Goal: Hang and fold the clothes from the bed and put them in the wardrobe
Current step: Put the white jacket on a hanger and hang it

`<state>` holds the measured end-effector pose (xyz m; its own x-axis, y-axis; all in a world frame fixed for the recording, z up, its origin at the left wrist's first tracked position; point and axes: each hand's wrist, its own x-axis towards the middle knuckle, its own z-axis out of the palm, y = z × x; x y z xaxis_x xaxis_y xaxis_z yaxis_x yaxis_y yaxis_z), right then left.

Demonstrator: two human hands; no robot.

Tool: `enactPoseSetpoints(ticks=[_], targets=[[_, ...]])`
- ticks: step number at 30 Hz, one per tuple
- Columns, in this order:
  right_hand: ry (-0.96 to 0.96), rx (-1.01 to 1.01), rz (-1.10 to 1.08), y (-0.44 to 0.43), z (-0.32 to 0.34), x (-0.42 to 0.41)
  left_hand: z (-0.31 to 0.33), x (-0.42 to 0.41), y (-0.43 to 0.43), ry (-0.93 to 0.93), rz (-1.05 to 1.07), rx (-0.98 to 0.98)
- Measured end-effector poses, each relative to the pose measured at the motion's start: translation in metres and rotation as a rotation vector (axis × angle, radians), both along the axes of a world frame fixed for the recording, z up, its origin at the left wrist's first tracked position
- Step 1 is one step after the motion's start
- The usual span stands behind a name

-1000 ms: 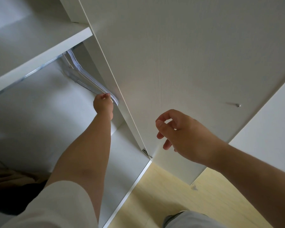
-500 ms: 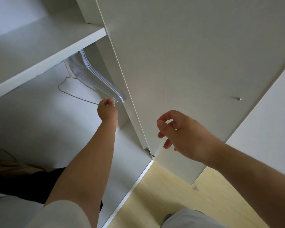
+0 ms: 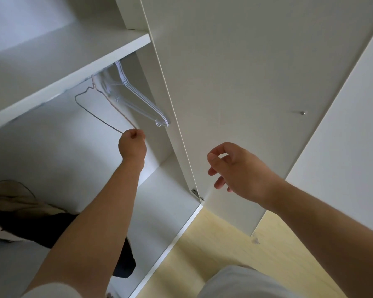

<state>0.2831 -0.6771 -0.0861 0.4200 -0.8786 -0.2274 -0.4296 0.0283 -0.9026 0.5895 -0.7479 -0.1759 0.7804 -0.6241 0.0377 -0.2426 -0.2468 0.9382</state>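
Wardrobe (image 3: 164,211): white, open, fills the left and centre of the frame. Its door (image 3: 235,72) stands swung out, taking up the upper right. One shelf (image 3: 73,61) crosses the upper left.

Floor (image 3: 224,244): pale wood, lower right.

Clothes (image 3: 19,211): a rumpled heap, beige over dark, lies in the wardrobe bottom at the lower left edge, partly behind my left forearm. Not hung, not folded.

Clear hangers (image 3: 134,100): a tight bunch hanging below the shelf, close to the wardrobe's side panel, tilted down toward centre frame.

Wire hanger (image 3: 103,123): thin, just left of the clear bunch. Its top sits up under the shelf; whether it hooks on a rail I cannot tell.

Left hand (image 3: 132,145): reaches up inside the wardrobe, centre frame, fingers curled, pinching the wire hanger's lower corner.

Right hand (image 3: 239,171): hovers in front of the door, right of centre, fingers loosely bent, holding nothing.

Hinge (image 3: 196,193): metal, at the door's lower edge. Small stud (image 3: 303,113) on the door face, right of frame.
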Motion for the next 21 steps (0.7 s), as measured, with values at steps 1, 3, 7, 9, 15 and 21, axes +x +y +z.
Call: enactPoseSetpoints(ticks=[1,3,7,9,15,21], targets=[[-0.004,-0.003,-0.002,0.002,0.0,-0.001,-0.001,-0.003,0.006,-0.011,0.005,0.027],[-0.012,-0.012,-0.01,0.004,0.001,-0.003,-0.003,-0.014,0.021,0.002,0.014,0.065],[-0.018,-0.027,-0.02,0.011,0.003,-0.009,0.001,-0.044,0.057,-0.036,-0.005,0.104],[-0.013,-0.031,-0.03,0.014,0.004,-0.015,0.018,-0.048,0.078,-0.116,-0.01,0.129],[0.01,-0.031,-0.105,0.024,0.006,-0.036,0.105,-0.05,0.102,-0.686,-0.168,0.286],[0.111,-0.03,-0.087,0.047,-0.004,-0.065,0.128,-0.139,0.111,-0.513,-0.606,0.321]])
